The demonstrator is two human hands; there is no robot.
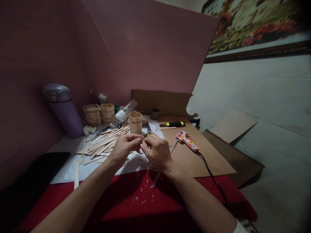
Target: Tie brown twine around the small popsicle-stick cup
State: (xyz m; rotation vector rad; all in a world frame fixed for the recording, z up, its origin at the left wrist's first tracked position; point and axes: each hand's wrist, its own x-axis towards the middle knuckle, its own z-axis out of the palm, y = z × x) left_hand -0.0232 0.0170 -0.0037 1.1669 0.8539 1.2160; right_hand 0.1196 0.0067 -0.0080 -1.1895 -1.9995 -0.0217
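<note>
My left hand [128, 144] and my right hand [155, 150] meet above the white paper, their fingertips pinched together. What lies between them is too small to make out; it could be a thin brown strand. Just behind them stands a cup made of wooden sticks [135, 123], with a band around it. To its right, partly hidden, is a ball of twine [144, 121]. Many loose craft sticks [104, 144] are heaped left of my left hand. A flower-patterned glue gun [188, 141] lies to the right of my right hand.
Two more stick cups [107, 113], a plastic bottle [126, 110] and a purple flask [63, 110] stand or lie at the back left. A black-and-yellow utility knife [175, 124] rests on the cardboard [206, 161]. The glue gun's cord [211, 173] runs off the front right. Scraps dot the red cloth [121, 194].
</note>
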